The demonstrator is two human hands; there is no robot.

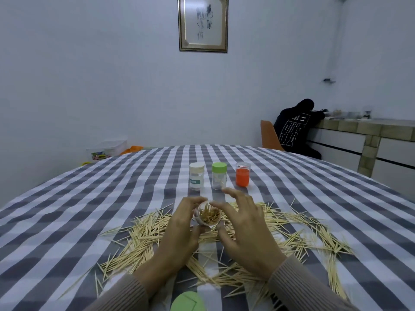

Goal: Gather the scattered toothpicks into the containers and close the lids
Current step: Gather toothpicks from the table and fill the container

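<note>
Open clear container sits low over the checked tablecloth, mouth up, packed with toothpicks standing on end. Left hand wraps it from the left side, fingers curled around the wall. Right hand is just right of the container, fingers spread and loosely bent, thumb and forefinger tips at the rim; whether they pinch any toothpicks, cannot tell.

Loose toothpicks lie scattered on the cloth all around the container, left, right and nearer the person. A green lid lies nearer the person than the container, at the frame's bottom edge.

Beyond the container stand three more in a row: white-lidded jar, green-lidded clear jar, orange container, the last apparently with its orange lid inside.
</note>
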